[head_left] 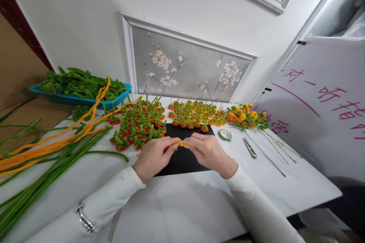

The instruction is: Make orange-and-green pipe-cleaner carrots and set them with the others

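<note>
Between the fingertips of both hands is a small yellow-orange piece of pipe cleaner (181, 143), mostly covered by the fingers. My left hand (155, 155) pinches its left side, and my right hand (209, 152) pinches its right side. Both hands hover over a black mat (182, 161) on the white table. Just beyond them stand rows of small orange pipe-cleaner pieces with green stems (139, 129). Farther right, similar pieces with yellow and orange tops (196, 112) are grouped together.
A blue basket (114, 100) of green fuzzy leaves sits at the back left. Long orange pipe cleaners (82, 131) and green pipe cleaners (65, 165) lie leftward. At right are green tape (225, 134), thread snips (249, 147) and stemmed yellow flowers (245, 115). A wall stands behind.
</note>
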Demonstrator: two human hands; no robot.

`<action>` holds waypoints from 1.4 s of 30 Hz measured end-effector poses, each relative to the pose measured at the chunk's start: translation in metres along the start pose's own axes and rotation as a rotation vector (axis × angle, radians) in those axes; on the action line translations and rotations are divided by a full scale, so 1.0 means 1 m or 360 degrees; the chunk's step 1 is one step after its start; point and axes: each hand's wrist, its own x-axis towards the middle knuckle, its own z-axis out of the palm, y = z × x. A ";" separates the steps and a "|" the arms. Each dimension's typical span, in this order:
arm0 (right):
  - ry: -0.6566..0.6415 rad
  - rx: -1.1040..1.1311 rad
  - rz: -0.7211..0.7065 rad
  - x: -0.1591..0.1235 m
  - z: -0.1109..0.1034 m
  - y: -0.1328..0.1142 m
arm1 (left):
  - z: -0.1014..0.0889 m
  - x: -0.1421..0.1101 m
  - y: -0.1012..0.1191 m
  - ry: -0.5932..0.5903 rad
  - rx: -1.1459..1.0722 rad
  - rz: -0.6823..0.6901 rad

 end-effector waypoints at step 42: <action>0.0024 0.0004 0.0086 -0.001 0.004 0.011 | 0.006 -0.002 -0.003 -0.0184 -0.0217 -0.0014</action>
